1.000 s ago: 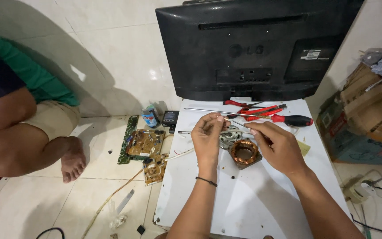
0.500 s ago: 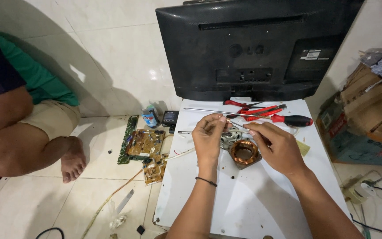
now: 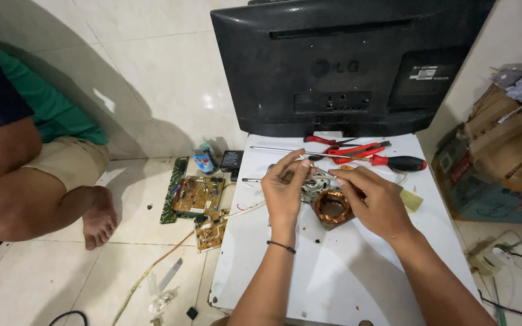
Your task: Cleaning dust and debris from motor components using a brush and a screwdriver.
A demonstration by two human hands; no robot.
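Observation:
My left hand (image 3: 285, 188) and my right hand (image 3: 377, 202) meet over a small motor with a copper winding (image 3: 332, 207) that lies on a white board (image 3: 339, 271). Both hands pinch a thin metal part at the motor's upper edge, the fingers closed on it. A metal motor piece (image 3: 313, 188) shows between the hands. Just beyond them lie a long screwdriver with a red and black handle (image 3: 394, 162) and red-handled pliers (image 3: 339, 147).
A black monitor (image 3: 351, 60) stands back-side toward me at the board's far edge. Circuit boards (image 3: 197, 196), a small bottle (image 3: 203, 158) and a black box (image 3: 232, 160) lie on the tiled floor at left. Another person sits there, bare foot (image 3: 98, 220) out. Cardboard boxes (image 3: 502, 151) stand at right.
My fingers have shifted slightly on the metal part at the motor. Nothing else has moved.

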